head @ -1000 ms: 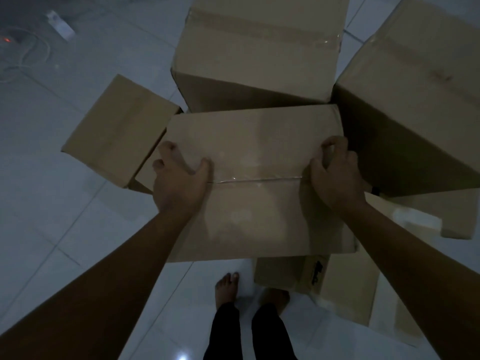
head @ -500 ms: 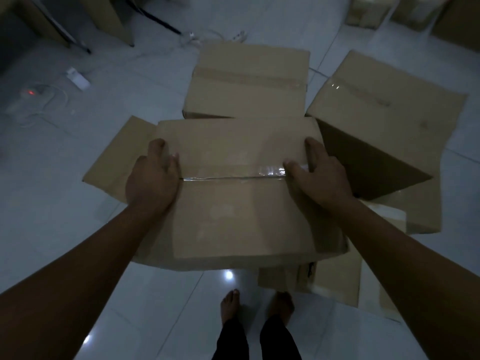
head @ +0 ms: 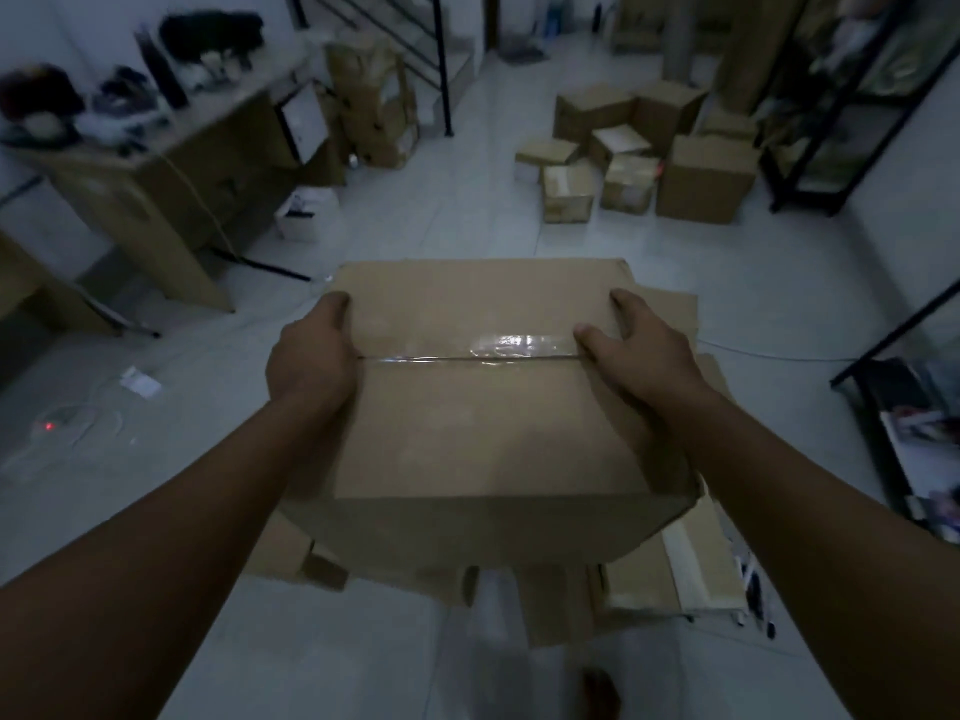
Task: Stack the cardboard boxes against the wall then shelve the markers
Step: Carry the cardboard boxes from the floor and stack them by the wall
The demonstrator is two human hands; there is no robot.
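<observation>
Above floor, centre: brown taped cardboard box [head: 488,397], raised over flat cardboard pieces [head: 670,569].
Left hand [head: 309,356]: fingers curled over box's left edge.
Right hand [head: 641,350]: thumb on tape seam, fingers clamped on right edge.

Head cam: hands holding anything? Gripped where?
Yes: the taped cardboard box, left hand on its left top edge, right hand on its right, at the tape seam.
</observation>
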